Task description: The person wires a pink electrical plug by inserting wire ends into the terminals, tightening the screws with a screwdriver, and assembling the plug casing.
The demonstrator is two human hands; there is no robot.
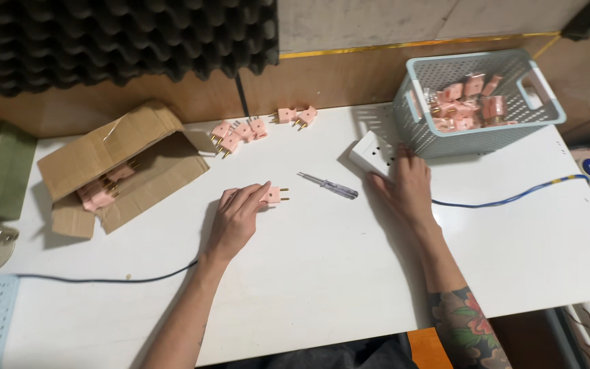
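Pink plug [274,196] flat, prongs pointing right

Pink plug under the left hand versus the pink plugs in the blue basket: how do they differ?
The pink two-pin plug lies bare and alone on the white table, touched by the left hand. The plugs in the blue plastic basket are heaped and look bagged. Both are pink.

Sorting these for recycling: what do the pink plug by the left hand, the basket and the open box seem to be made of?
Pink plug: apparently matte plastic body, brass-coloured metal pins. Basket: pale blue, likely moulded plastic, judging by its perforated walls and cut-out handles. Open box: brown cardboard, with creased flaps and glossy clear tape.
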